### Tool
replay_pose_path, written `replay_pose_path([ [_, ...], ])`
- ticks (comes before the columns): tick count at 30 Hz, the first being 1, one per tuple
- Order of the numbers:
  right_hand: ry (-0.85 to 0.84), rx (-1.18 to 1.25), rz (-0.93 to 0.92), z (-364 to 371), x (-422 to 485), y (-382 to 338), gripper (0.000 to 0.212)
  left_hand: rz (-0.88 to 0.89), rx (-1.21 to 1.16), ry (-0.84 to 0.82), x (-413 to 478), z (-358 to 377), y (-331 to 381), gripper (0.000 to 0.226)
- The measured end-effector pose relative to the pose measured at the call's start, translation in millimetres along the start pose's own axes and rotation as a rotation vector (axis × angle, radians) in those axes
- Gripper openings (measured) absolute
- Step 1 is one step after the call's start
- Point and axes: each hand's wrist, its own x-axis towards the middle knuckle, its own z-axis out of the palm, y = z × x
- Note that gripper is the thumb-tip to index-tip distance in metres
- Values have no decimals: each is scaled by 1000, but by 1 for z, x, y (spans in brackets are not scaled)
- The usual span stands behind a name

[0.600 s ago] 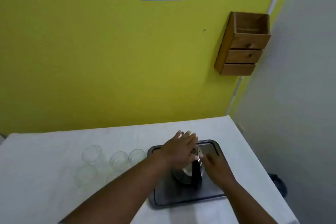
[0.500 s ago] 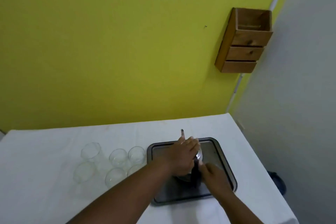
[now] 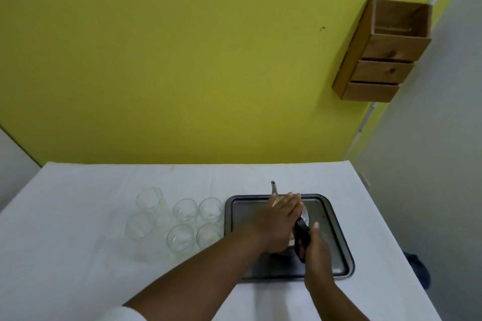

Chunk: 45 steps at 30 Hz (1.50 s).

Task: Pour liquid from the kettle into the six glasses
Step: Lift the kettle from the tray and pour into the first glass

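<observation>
Kettle sits on the dark metal tray, right half of the white-covered worktop. We see little of it: a strip of shiny lid, the black handle, and the thin spout pointing far, past the tray's far rim.

Hands:
- Left hand lies flat over the top of the kettle, fingers spread toward the far side, covering lid and body. Pressing or just resting, we can't tell.
- Right hand is wrapped round the black handle from the near-right side, thumb up. Reads as a closed hold.

Six clear glasses stand left of the tray in two rows of three, the right-hand pair just beside the tray edge. All look empty; clear glass on white cloth, so we can't rule out a trace of liquid.

Step, as we judge it: securing the kettle before the first pour. Nothing poured yet. Whether the kettle is off the tray we can't tell; its base is hidden by the hands.

Next move needs:
- lift by the handle, keeping the lid held
- swing the spout left toward the nearest glasses; it now points far, so the kettle needs a turn
- tilt slowly; narrow spout, small rims, glasses packed close

Risk: knocking a neighbouring glass with the kettle body, or spilling on the cloth.
</observation>
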Motion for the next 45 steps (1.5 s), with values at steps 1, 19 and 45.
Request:
replay_pose_path([
  [1, 23, -6, 17, 0, 6, -2, 66, -10, 3, -1, 0, -1, 0, 74],
  [19, -69, -231, -281, 20, -2, -108, 61, -299, -28, 449, -52, -60, 16, 77],
  [45, -446, -625, -558, 136, -88, -123, 49, -651, -54, 473, -181, -67, -37, 83],
])
